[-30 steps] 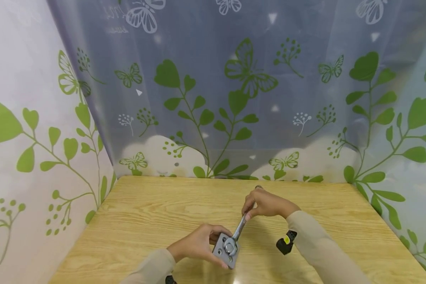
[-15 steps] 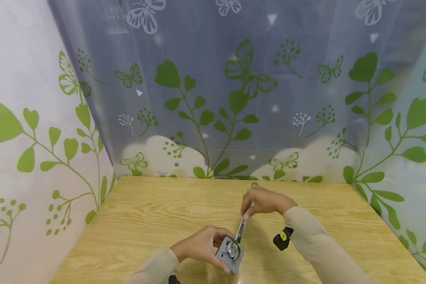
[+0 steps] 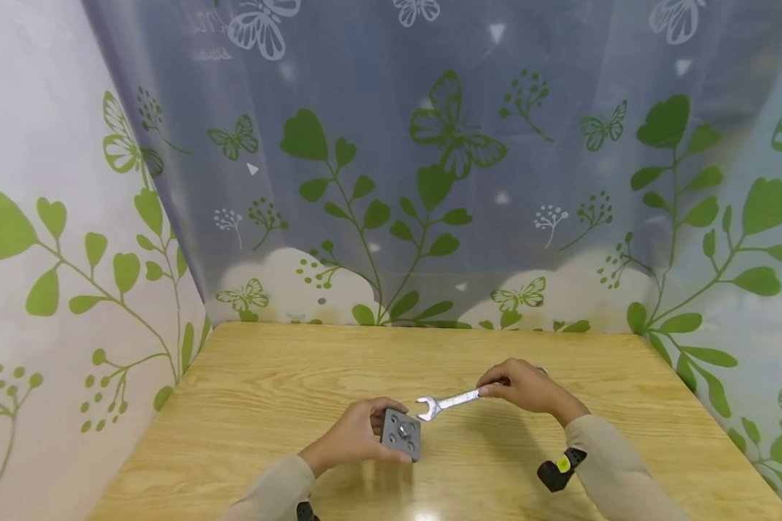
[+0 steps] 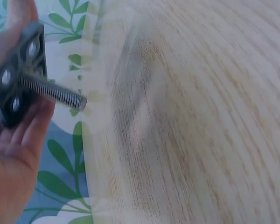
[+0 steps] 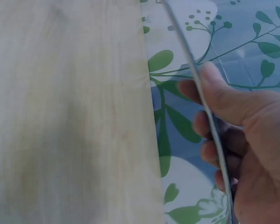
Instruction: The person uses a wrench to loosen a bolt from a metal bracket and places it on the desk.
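My left hand (image 3: 358,434) grips a small square grey metal plate (image 3: 391,447) by its edges, thumb low and fingers along the top. Several holes pierce the plate, and a bolt head (image 3: 405,430) sits at its middle. From the plate's other face a threaded bolt shank (image 4: 56,92) sticks out in the left wrist view. My right hand (image 3: 528,387) holds a silver wrench (image 3: 456,400) by its handle, thumb against the fingers. The wrench's open end points left toward the plate, apart from the bolt head. In the right wrist view the wrench (image 5: 206,100) shows edge-on.
Both hands are above a light wood-grain table (image 3: 287,369). A patterned curtain (image 3: 378,217) with leaves and butterflies stands behind it and continues along both sides. A black wrist camera (image 3: 560,470) hangs beneath the right sleeve.
The wrench has come off the bolt head and swung to the right with my right hand, now lying nearer level. My left hand and the plate have shifted slightly left and up.
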Demonstrator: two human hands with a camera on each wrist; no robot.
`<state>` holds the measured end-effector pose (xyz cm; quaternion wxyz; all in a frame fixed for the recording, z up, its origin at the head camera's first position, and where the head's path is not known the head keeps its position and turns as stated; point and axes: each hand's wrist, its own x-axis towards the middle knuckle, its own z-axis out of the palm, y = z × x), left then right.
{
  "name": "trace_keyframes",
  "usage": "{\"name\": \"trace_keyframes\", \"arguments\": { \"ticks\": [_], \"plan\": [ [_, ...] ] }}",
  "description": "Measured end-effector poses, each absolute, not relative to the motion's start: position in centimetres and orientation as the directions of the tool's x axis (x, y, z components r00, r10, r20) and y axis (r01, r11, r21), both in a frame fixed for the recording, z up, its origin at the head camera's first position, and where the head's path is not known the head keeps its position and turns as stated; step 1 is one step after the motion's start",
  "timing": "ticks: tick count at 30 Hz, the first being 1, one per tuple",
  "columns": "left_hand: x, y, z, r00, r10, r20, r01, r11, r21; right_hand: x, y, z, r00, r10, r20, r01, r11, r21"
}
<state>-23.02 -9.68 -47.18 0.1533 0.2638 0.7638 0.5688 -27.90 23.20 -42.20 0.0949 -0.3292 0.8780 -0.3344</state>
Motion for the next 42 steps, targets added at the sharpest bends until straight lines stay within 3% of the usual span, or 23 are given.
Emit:
{"name": "trace_keyframes", "arguments": {
  "ticks": [5,12,28,42],
  "plan": [
    [-23.1,-9.7,-47.3,-0.909,0.399,0.116,0.252,0.309,0.917,-25.5,22.8,-43.6,-0.851,-0.516,0.100,-0.434,0.583,-0.687],
    [-23.2,-9.5,-47.4,-0.955,0.254,0.155,0.253,0.415,0.874,-21.4,19.9,-45.7,-0.927,-0.341,0.156,-0.341,0.595,-0.728],
    [-22.7,-8.8,-47.9,-0.944,0.138,0.299,0.327,0.491,0.808,-17.0,13.8,-47.7,-0.981,-0.136,0.139,-0.192,0.573,-0.797],
    [-22.6,-8.1,-48.3,-0.902,0.024,0.430,0.386,0.487,0.783,-15.8,11.2,-48.6,-0.993,-0.038,0.115,-0.117,0.518,-0.847]
  ]
}}
